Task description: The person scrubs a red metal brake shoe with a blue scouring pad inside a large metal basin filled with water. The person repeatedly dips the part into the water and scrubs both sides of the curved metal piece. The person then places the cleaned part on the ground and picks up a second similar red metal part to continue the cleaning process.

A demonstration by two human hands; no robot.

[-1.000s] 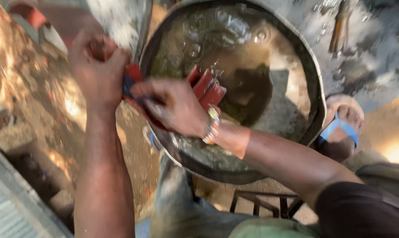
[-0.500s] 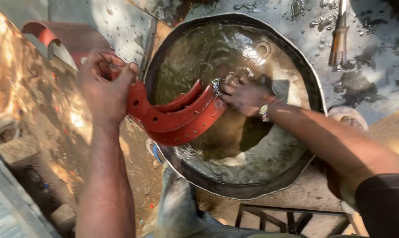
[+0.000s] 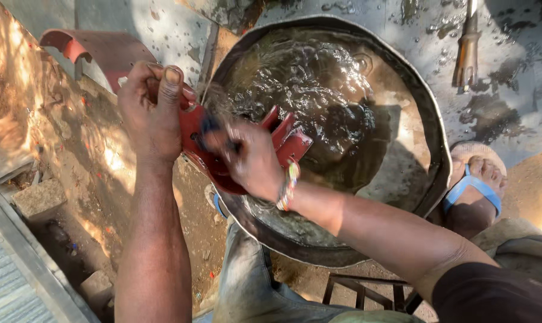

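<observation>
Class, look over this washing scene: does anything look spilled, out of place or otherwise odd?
Yes. Water has splashed out of the basin onto the grey slab in dark patches. A second red curved part lies on the ground, away from the basin.

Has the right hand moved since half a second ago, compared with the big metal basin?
Yes. The right hand has moved from the middle of the water-filled basin toward its left rim, onto the red curved part beside the left hand.
</observation>
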